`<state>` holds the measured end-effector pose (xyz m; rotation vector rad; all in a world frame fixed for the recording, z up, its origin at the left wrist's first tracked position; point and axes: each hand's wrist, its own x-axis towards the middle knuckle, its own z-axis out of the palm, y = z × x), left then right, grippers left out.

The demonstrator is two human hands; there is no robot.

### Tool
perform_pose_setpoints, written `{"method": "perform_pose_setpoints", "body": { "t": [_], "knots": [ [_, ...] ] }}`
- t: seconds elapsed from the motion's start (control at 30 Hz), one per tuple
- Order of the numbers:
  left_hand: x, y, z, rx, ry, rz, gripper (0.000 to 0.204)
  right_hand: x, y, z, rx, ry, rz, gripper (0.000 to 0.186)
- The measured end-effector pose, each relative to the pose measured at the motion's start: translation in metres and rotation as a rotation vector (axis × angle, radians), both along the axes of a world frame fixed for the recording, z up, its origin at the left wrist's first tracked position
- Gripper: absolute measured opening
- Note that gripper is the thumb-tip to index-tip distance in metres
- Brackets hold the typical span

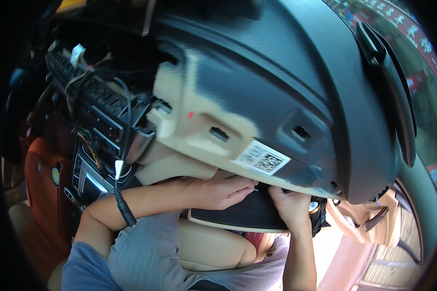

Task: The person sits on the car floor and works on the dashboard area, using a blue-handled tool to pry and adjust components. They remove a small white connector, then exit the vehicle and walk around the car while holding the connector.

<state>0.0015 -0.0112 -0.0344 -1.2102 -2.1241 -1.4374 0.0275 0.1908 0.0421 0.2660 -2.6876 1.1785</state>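
My left hand (226,194) reaches in from the left with curled fingers at the underside edge of the beige-and-dark dashboard (272,131); a thin pale sliver shows by its fingertips, too small to name. My right hand (291,206) comes up from below, fingers bent under the same edge, their tips hidden. Below both hands lies a dark panel with a pale rim (235,213). A white label with a square code (261,157) sits on the dashboard face, near openings in the trim.
Left are exposed console electronics with loose wires (99,123), a hanging cable with black connector (124,208) and an orange-brown seat (43,179). A beige open door panel (361,225) is at right, windshield (412,63) above. My legs and beige seat (211,242) fill the bottom.
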Motion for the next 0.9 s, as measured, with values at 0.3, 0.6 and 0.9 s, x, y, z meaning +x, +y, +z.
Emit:
{"method": "perform_pose_setpoints", "body": {
  "t": [0.3,0.6,0.9],
  "knots": [
    [0.007,-0.005,-0.008,0.072,0.051,0.068,0.016,0.002,-0.020,0.001,-0.447,-0.333,-0.074,0.010],
    [0.004,-0.001,-0.003,0.299,0.055,0.023,0.009,0.003,-0.018,-0.009,-0.753,-0.456,-0.214,0.035],
    [0.003,-0.001,-0.001,0.314,0.101,-0.045,0.011,0.007,0.002,-0.003,-0.456,-0.472,0.156,0.038]
  ]
}}
